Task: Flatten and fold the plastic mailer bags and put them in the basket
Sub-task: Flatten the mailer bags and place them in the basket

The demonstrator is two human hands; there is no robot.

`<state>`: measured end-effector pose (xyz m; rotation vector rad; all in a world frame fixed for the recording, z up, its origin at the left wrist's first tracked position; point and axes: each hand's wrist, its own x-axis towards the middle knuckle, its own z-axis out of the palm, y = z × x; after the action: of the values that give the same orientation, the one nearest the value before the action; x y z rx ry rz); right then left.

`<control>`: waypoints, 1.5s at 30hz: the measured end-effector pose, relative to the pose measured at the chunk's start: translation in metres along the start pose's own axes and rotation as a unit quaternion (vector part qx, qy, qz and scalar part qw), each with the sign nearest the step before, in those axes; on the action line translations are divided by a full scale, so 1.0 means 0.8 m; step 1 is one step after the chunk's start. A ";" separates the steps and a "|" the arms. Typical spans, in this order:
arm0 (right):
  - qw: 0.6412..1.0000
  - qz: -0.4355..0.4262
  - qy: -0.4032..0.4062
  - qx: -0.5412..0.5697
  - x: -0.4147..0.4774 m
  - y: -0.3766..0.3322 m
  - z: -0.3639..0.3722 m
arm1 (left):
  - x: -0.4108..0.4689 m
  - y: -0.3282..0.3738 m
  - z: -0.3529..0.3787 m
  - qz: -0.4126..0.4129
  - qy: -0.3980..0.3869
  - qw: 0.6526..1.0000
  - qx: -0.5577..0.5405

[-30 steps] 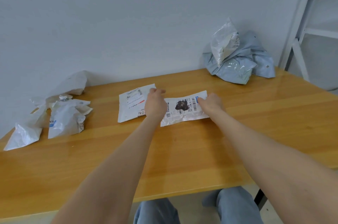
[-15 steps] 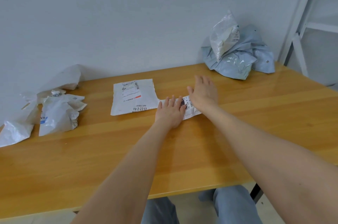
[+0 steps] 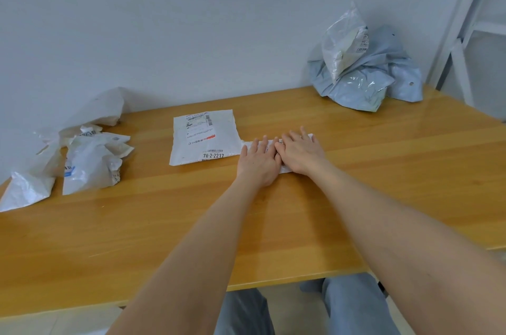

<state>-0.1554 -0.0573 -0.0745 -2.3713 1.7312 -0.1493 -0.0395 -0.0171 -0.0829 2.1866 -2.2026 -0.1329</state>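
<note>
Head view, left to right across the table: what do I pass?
crumpled white bags → flat white mailer → left hand → right hand → grey bag pile

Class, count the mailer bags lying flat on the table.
2: a labelled mailer at centre; a folded mailer beside it, under the left hand and right hand. Left pile and right pile may hide more.

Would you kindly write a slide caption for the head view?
Left hand and right hand press a small white mailer flat on the wooden table.
</note>
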 end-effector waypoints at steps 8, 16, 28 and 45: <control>1.000 0.002 0.004 0.009 -0.002 0.001 0.003 | 0.001 -0.001 0.001 0.002 0.001 1.000 -0.002; 1.000 0.005 0.007 0.008 0.001 0.002 0.005 | 0.000 -0.002 0.001 0.005 0.005 1.000 -0.009; 1.000 -0.022 0.003 -0.015 -0.001 0.004 -0.001 | 0.010 -0.034 -0.017 0.067 0.033 0.997 0.010; 1.000 0.016 -0.001 0.014 -0.010 0.011 0.006 | -0.026 0.001 -0.029 0.014 0.108 0.985 0.133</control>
<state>-0.1651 -0.0514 -0.0805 -2.3223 1.7530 -0.1663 -0.0382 0.0032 -0.0588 2.1670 -2.2355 0.4020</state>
